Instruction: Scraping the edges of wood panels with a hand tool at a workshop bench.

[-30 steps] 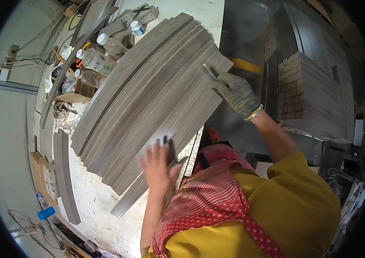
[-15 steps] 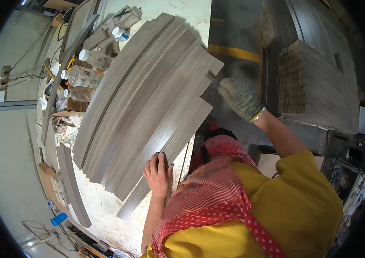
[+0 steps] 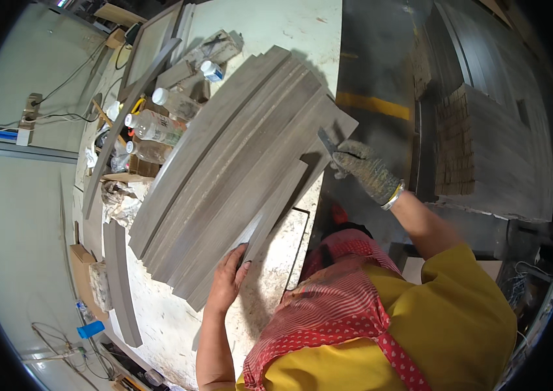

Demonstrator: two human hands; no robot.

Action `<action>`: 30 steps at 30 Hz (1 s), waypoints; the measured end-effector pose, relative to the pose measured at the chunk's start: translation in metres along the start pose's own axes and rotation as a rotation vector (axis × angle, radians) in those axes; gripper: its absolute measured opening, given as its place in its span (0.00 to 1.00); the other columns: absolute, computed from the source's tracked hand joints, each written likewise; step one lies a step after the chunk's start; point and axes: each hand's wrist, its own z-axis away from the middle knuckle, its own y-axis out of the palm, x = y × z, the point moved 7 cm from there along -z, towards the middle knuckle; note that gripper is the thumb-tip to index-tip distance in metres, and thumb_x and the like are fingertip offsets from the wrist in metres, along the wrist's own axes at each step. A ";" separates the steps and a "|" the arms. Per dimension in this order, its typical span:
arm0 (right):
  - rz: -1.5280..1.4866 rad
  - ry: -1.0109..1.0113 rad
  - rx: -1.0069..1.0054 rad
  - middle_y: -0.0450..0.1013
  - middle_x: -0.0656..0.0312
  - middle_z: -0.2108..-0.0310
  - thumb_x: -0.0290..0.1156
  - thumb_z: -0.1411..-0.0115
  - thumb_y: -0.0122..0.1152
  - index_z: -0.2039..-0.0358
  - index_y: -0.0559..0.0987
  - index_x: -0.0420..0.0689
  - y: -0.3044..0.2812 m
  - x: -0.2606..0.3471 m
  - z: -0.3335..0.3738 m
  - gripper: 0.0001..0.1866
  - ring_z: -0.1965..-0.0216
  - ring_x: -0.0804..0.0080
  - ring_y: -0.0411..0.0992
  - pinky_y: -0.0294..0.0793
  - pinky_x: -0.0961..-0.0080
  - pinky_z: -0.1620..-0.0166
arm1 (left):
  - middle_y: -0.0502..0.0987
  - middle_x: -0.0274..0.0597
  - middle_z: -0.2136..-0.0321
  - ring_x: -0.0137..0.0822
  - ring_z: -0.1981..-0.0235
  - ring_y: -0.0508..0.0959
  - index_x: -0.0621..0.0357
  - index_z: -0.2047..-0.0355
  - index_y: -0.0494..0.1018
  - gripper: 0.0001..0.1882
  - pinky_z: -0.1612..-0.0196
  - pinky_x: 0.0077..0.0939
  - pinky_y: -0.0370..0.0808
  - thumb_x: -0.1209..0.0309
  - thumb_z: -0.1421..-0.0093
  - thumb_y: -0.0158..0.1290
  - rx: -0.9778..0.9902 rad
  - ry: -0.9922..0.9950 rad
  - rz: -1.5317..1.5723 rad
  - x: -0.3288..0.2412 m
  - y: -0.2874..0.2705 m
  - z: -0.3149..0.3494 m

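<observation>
Grey wood-grain planks (image 3: 224, 176) lie side by side, overlapping, on a white worktable (image 3: 162, 306). My bare left hand (image 3: 227, 279) grips the lower end of the nearest plank (image 3: 276, 205), fingers on its upper face and thumb at its near edge. That plank looks tilted, with a dark shadow along it. My right hand (image 3: 369, 171), in a grey knitted glove, is closed around a thin, flat, blade-like tool (image 3: 326, 139). The tool points up and left, by the far right ends of the planks. Its handle is hidden in the glove.
Left of the planks stand plastic bottles (image 3: 157, 127) and a small white jar (image 3: 211, 70). A separate curved strip (image 3: 122, 283) lies at the table's left side. Stacked grey boards (image 3: 491, 150) stand at the right, beyond the dark floor with its yellow stripe (image 3: 373, 105).
The view has shifted, so the scene sits lower and further right. The nearest plank has been shifted and tilted under my left hand. My right hand has come closer to the planks' ends with the tool.
</observation>
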 end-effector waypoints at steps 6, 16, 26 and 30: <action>-0.151 0.062 -0.049 0.71 0.68 0.73 0.29 0.40 0.58 0.66 0.76 0.42 0.017 -0.011 -0.002 0.05 0.72 0.82 0.69 0.70 0.82 0.69 | 0.73 0.48 0.50 0.40 0.48 0.71 0.63 0.45 0.66 0.23 0.45 0.28 0.65 0.59 0.34 0.46 -0.005 -0.152 0.293 0.048 -0.011 0.003; -0.292 0.161 0.055 0.76 0.62 0.66 0.31 0.38 0.56 0.62 0.77 0.40 0.049 0.006 -0.007 0.09 0.69 0.78 0.73 0.74 0.82 0.64 | 0.77 0.33 0.60 0.26 0.57 0.72 0.62 0.53 0.73 0.20 0.51 0.19 0.66 0.57 0.35 0.48 0.253 -0.395 0.748 0.072 -0.003 0.015; -0.391 0.291 0.272 0.75 0.58 0.60 0.31 0.38 0.55 0.56 0.74 0.37 0.095 0.015 0.000 0.13 0.67 0.75 0.75 0.76 0.79 0.64 | 0.67 0.23 0.74 0.19 0.70 0.63 0.59 0.64 0.75 0.15 0.67 0.15 0.62 0.59 0.36 0.51 0.186 -0.504 0.580 0.059 -0.011 0.043; -0.337 0.319 0.298 0.75 0.57 0.61 0.31 0.38 0.55 0.57 0.75 0.36 0.101 0.010 0.001 0.13 0.67 0.75 0.75 0.76 0.79 0.64 | 0.66 0.22 0.76 0.19 0.72 0.62 0.58 0.68 0.76 0.13 0.69 0.15 0.61 0.61 0.38 0.54 0.099 -0.500 0.487 0.057 -0.013 0.056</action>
